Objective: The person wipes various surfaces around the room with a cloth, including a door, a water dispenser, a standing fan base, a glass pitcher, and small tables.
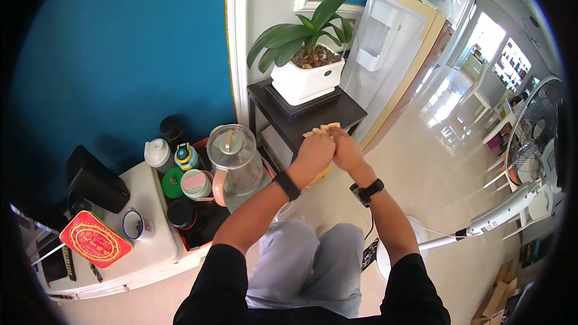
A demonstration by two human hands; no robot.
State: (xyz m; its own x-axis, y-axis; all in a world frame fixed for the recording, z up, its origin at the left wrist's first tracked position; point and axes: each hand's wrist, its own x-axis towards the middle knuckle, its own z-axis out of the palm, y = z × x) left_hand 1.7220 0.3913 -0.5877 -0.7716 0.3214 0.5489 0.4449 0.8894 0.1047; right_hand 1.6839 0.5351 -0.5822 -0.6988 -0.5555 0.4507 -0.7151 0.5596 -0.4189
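Note:
My left hand (314, 151) and my right hand (348, 151) are pressed together in front of me, fingers curled in. Along their far edge shows a pale, bumpy, beige strip; whether it is fingertips or a held thing I cannot tell. Both hands are in the air at the near edge of a small dark side table (352, 113). Beyond them on this table stands a white pot (306, 83) with a broad-leaved green plant (292, 37). A black band (286, 186) is on my left wrist and a black watch (366, 192) on my right.
On the left, a cabinet (147, 189) holds a glass kettle (232, 162), several cups and bottles, a mug (137, 225), a red tin (96, 239) and a black box (98, 179). A water dispenser (385, 45) stands behind the table. To the right is a standing fan (500, 212).

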